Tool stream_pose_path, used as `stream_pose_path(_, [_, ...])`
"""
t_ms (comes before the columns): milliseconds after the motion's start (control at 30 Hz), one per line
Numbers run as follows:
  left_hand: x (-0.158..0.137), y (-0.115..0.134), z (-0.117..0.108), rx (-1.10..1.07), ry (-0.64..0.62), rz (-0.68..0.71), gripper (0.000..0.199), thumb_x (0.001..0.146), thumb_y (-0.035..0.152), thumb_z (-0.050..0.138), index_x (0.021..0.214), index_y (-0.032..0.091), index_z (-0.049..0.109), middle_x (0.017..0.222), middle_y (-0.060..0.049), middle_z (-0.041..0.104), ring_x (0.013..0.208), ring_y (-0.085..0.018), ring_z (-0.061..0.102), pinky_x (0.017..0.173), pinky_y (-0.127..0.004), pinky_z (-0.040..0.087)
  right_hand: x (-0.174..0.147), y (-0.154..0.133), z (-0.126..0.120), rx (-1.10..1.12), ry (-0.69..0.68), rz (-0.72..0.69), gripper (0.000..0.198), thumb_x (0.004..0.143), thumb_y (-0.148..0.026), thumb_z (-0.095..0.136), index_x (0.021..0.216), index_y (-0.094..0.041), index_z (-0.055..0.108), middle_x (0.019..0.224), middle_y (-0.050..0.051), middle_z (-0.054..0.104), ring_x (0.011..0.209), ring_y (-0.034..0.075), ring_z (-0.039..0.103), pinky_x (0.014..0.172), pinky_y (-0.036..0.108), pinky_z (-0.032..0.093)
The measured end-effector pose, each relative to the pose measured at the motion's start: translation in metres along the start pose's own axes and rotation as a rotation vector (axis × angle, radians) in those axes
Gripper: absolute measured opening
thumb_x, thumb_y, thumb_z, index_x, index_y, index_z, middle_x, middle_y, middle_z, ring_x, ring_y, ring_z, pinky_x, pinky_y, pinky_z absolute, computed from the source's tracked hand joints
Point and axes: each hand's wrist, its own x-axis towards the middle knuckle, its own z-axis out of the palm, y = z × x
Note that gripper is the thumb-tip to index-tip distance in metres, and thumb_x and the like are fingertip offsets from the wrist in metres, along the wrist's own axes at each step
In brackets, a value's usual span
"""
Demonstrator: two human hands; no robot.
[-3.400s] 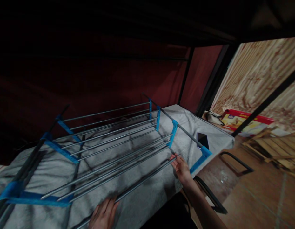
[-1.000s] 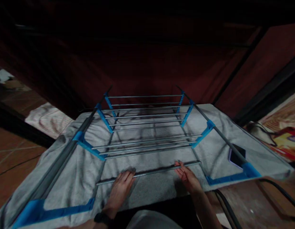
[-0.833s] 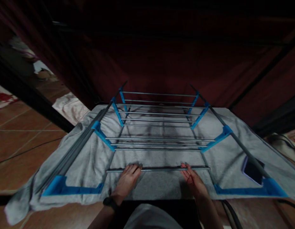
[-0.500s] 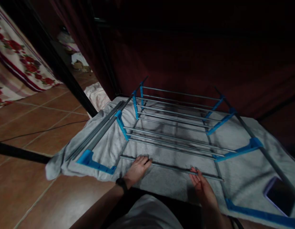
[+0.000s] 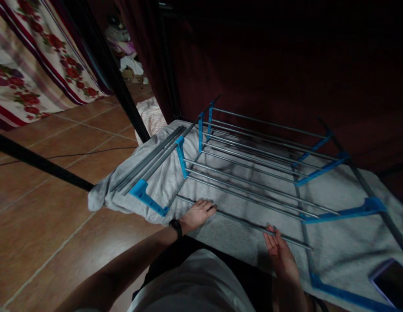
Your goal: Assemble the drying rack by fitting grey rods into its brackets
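Note:
A loose grey metal rod lies crosswise in front of me, spanning the near part of a partly assembled rack. My left hand is closed over the rod from above, near its left end. Toward the rod's right end, my right hand grips it from below between thumb and fingers. The rack has blue plastic brackets on grey side tubes, with several thin metal rods fitted across between the brackets. The near left bracket and the near right bracket have no rods in them.
A grey blanket lies under the rack. Several spare tubes rest on its left side, and a phone at the right. Dark metal posts stand at left, over a tiled floor; a floral curtain hangs beyond.
My view has turned left, so the rack sits further right in the picture. Both hands keep their hold on the rod, which has hardly moved relative to the rack.

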Motion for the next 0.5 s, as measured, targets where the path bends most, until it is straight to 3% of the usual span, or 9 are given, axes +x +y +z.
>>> stream_pose_path(500, [0.0061,-0.0018,-0.0042,-0.040,-0.003,0.031,0.031,0.094,0.013,0.039,0.119,0.018,0.057,0.107,-0.008,0.061,0.104,-0.021,0.056,0.098,-0.037,0.040,0.0027,-0.0006,-0.0048,-0.022,-0.020,-0.009,0.032,0.071,-0.037,0.078,0.098,-0.022,0.068,0.112,0.005,0.072,0.123,0.021,0.059,0.112,0.040,0.042])
